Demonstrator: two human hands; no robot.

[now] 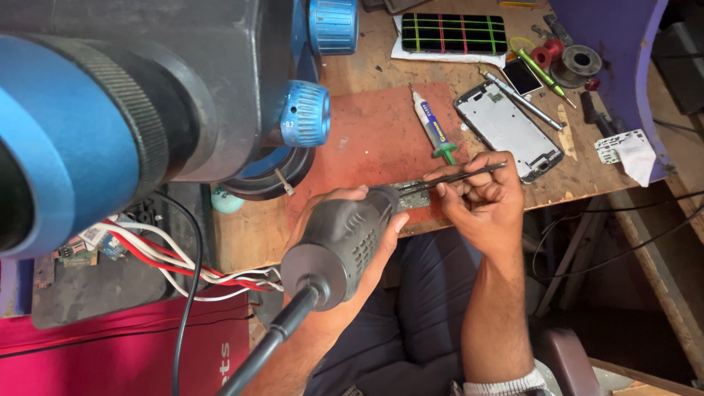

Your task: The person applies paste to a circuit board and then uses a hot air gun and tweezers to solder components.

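Observation:
My left hand point(330, 213) grips a grey hot-air gun point(341, 246), its nozzle pointing at a small circuit board point(412, 193) on the red mat point(374, 143). A black hose runs from the gun's rear toward the lower left. My right hand point(484, 202) pinches black tweezers point(458, 178), their tips resting over the board next to the nozzle. The board lies at the mat's near edge, partly hidden by the gun and fingers.
A microscope head with blue knobs point(304, 114) fills the upper left. On the wooden bench lie a flux syringe point(433, 128), a phone frame point(510, 132), a phone with coloured bands point(455, 33), a solder spool point(579, 62) and tools. Loose wires point(183, 268) trail at left.

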